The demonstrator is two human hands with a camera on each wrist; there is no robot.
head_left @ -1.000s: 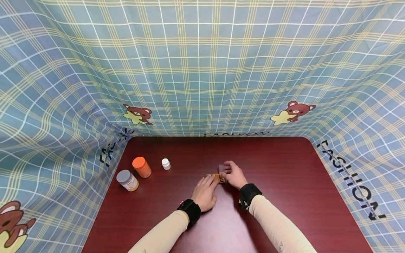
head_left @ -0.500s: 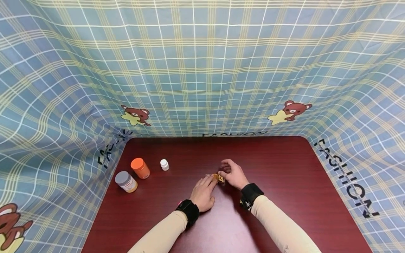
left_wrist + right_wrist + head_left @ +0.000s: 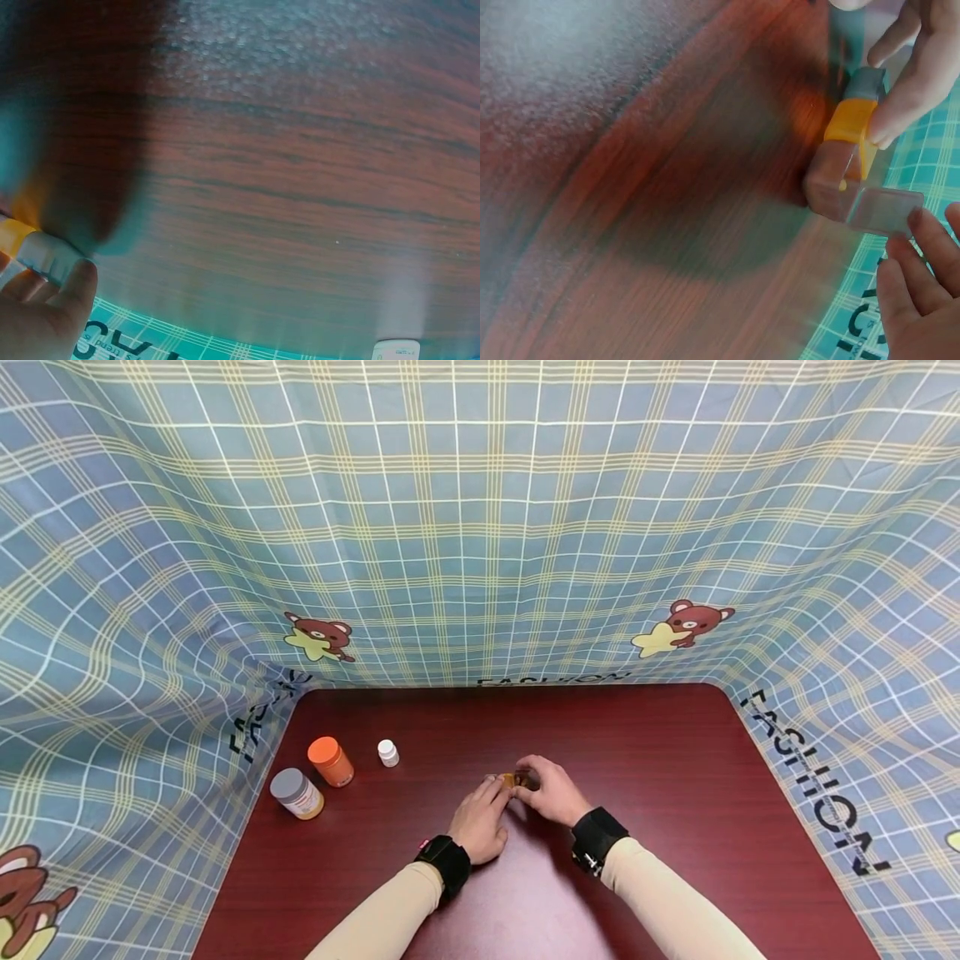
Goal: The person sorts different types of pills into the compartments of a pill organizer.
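The right grip [image 3: 555, 789], a bare hand, is loosely spread at one end of a small case [image 3: 851, 124]; its fingers look fairly straight, their tips at the edge of a clear flap [image 3: 889, 210], and they do not wrap round it. The left grip [image 3: 478, 820] reaches over the opposite end of the case, fingers extended and touching it, thumb held away; it steadies rather than clasps.

The case itself lies on the bench [image 3: 637, 735] between the two hands. It has grey, orange and clear sections in a row, and the flap stands out from the clear one. A speck of yellow shows there, too small to name.

The step in hand appears to be working that flap while the case is held still. If closing is intended, the next move calls for swinging the flap over the clear section and pressing its edge down, with the left fingers bracing the grey end so the case does not slide or tip.

Left of the case, well apart from it, a small white bottle [image 3: 387, 753] stands nearest; farther left come an orange bottle [image 3: 330, 762] and then a grey-lidded bottle [image 3: 297, 793]. Beyond the case, a checked curtain [image 3: 480, 527] hangs behind the bench.
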